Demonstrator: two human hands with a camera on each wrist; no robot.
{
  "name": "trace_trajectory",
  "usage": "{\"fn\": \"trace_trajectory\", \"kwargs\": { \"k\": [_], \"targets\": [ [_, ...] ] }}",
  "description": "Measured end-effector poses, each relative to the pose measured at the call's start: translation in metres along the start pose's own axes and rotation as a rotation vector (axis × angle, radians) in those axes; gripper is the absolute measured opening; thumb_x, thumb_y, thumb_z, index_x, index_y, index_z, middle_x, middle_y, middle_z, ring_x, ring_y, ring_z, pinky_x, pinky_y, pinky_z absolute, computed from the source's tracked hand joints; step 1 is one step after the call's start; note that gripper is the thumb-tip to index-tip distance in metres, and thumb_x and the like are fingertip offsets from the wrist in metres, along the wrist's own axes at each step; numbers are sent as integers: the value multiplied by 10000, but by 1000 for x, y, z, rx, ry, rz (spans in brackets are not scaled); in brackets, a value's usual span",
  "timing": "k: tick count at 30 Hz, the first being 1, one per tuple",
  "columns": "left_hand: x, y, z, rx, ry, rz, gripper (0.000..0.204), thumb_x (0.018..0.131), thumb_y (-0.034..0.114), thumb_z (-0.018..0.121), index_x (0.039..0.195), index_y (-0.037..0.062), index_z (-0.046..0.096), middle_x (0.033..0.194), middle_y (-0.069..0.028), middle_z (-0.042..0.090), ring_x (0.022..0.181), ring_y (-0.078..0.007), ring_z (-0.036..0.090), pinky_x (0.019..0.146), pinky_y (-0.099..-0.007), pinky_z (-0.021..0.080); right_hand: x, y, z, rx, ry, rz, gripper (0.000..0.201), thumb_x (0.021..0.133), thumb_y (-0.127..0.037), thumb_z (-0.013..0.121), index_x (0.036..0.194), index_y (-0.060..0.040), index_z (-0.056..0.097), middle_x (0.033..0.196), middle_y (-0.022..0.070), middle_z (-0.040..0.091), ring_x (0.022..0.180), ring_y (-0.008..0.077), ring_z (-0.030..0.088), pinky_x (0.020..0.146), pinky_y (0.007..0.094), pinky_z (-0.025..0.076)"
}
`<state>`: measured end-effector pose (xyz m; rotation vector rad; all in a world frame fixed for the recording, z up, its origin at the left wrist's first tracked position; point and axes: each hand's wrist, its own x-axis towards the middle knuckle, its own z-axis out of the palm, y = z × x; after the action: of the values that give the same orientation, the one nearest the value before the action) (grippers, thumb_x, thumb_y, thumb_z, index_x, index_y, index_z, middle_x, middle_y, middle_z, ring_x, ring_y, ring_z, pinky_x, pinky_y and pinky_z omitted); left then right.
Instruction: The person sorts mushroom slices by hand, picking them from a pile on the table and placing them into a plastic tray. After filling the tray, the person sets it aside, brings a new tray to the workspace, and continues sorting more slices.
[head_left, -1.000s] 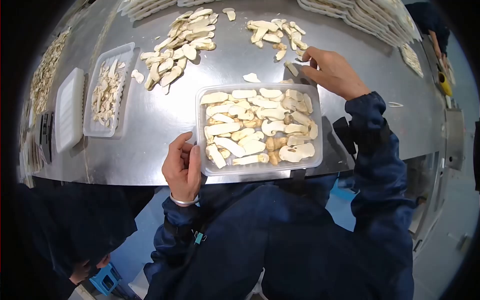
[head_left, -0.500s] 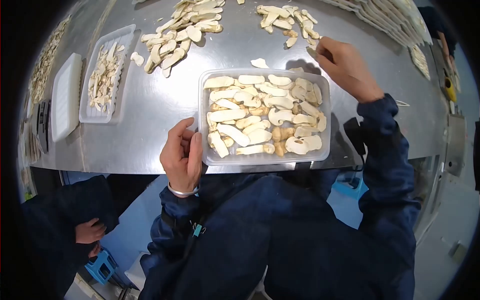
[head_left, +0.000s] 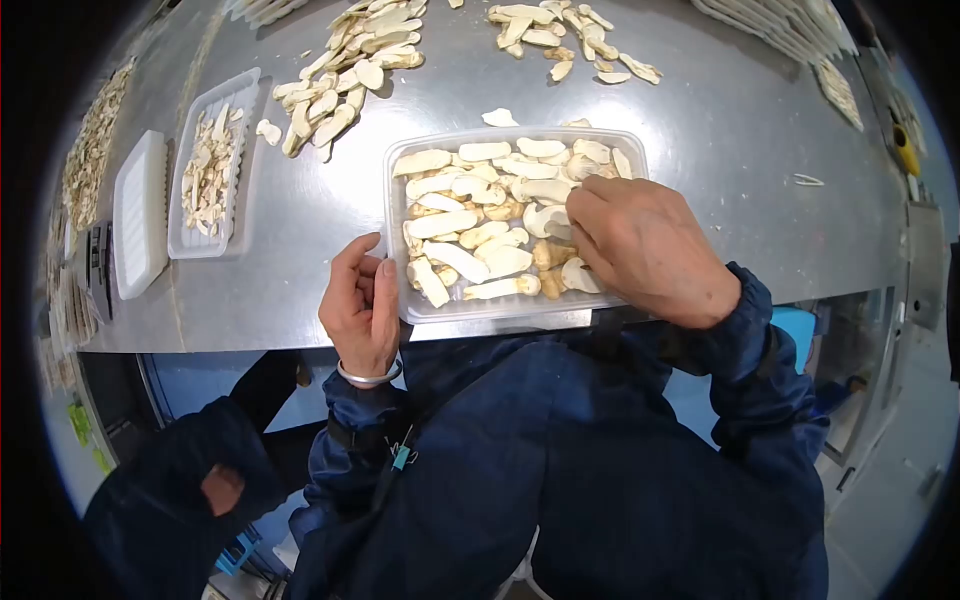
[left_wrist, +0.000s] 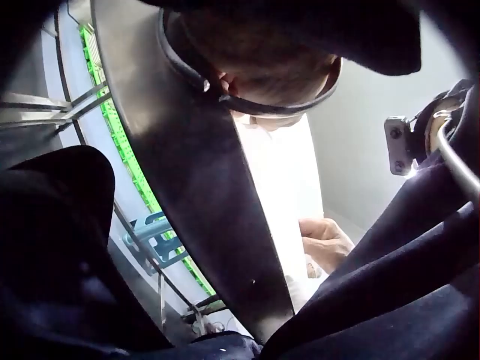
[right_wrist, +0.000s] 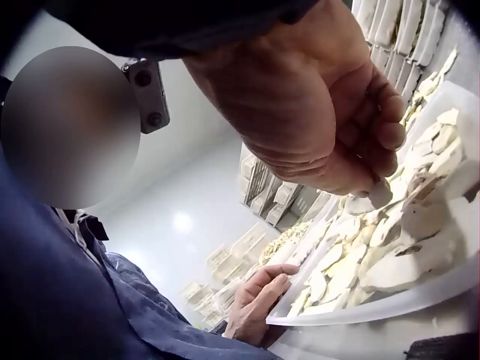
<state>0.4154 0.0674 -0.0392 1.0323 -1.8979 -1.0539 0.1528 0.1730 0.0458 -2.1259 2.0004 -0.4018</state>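
Observation:
A clear plastic tray point(head_left: 392, 225) filled with rows of pale mushroom slices point(head_left: 450, 222) sits at the table's front edge. Over its right half is my right hand point(head_left: 655, 250), fingertips down among the slices. In the right wrist view, its thumb and fingers pinch a small mushroom slice point(right_wrist: 381, 193), which the hand hides in the head view. My left hand point(head_left: 358, 305) rests beside the tray's left wall, thumb along it and fingers loosely bent. That hand also shows at the tray's corner in the right wrist view.
Two piles of mushroom slices, a larger one point(head_left: 345, 85) and a smaller one point(head_left: 545, 25), lie behind the tray. To the left stand a tray of small pieces point(head_left: 175, 235) and a white tray point(head_left: 140, 215). Stacked trays point(head_left: 775, 30) fill the back right. Another person point(head_left: 190, 500) is at lower left.
My right hand has come from the small pile at the back right toward me and over the tray, bringing a mushroom slice. The left hand has stayed by the tray's left wall.

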Motion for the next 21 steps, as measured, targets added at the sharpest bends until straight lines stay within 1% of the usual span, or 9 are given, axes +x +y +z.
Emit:
{"fn": "trace_trajectory", "kwargs": {
  "k": [4, 7, 10, 13, 16, 19, 21],
  "targets": [
    [0, 0, 0, 9, 1, 6, 269, 963, 62, 590, 1220, -18, 576, 795, 4, 567, 638, -14, 427, 558, -168, 336, -2, -1, -1, 6, -27, 23, 77, 757, -26, 581, 804, 33, 594, 770, 180, 611, 735, 373, 625, 678, 438, 500],
    [0, -1, 0, 1, -1, 2, 271, 965, 65, 590, 1222, -21, 575, 794, 3, 566, 639, -15, 429, 561, -168, 343, -1, 0, 2, 12, -29, -8, 74, 761, -26, 582, 808, 31, 593, 773, 180, 610, 743, 372, 624, 679, 441, 500],
    [0, 0, -1, 9, -8, 5, 273, 965, 64, 590, 1222, -23, 573, 792, 3, 566, 638, -14, 429, 562, -168, 347, 0, -1, 5, 7, -11, 3, 89, 762, -31, 585, 829, 27, 582, 786, 177, 611, 756, 367, 622, 683, 440, 497],
    [0, 0, 0, 1, -2, 1, 271, 964, 64, 591, 1220, -24, 574, 789, 3, 564, 636, -14, 427, 560, -169, 346, 0, 1, 6, -24, 44, 12, 112, 766, -33, 578, 864, 20, 570, 807, 175, 611, 765, 360, 619, 689, 435, 495],
    [0, 1, 0, -5, 8, -10, 264, 962, 68, 593, 1209, -26, 578, 782, 3, 559, 634, -14, 425, 555, -171, 341, -8, 7, -7, -54, 134, 135, 110, 785, -39, 594, 880, 1, 555, 816, 166, 603, 758, 353, 614, 677, 438, 483],
    [1, 4, 0, 37, 10, 1, 257, 961, 70, 592, 1198, -28, 582, 773, 4, 555, 628, -16, 423, 547, -173, 336, -29, 23, -19, 10, 280, 267, 111, 807, -43, 619, 893, -16, 554, 825, 153, 601, 736, 344, 608, 652, 440, 470],
    [1, 1, 0, 45, 13, 6, 255, 960, 71, 590, 1194, -30, 583, 766, 5, 553, 619, -18, 420, 540, -174, 332, -46, 29, -19, 38, 280, 333, 120, 824, -48, 639, 915, -21, 566, 825, 141, 599, 706, 318, 604, 632, 415, 467]
  ]
}}
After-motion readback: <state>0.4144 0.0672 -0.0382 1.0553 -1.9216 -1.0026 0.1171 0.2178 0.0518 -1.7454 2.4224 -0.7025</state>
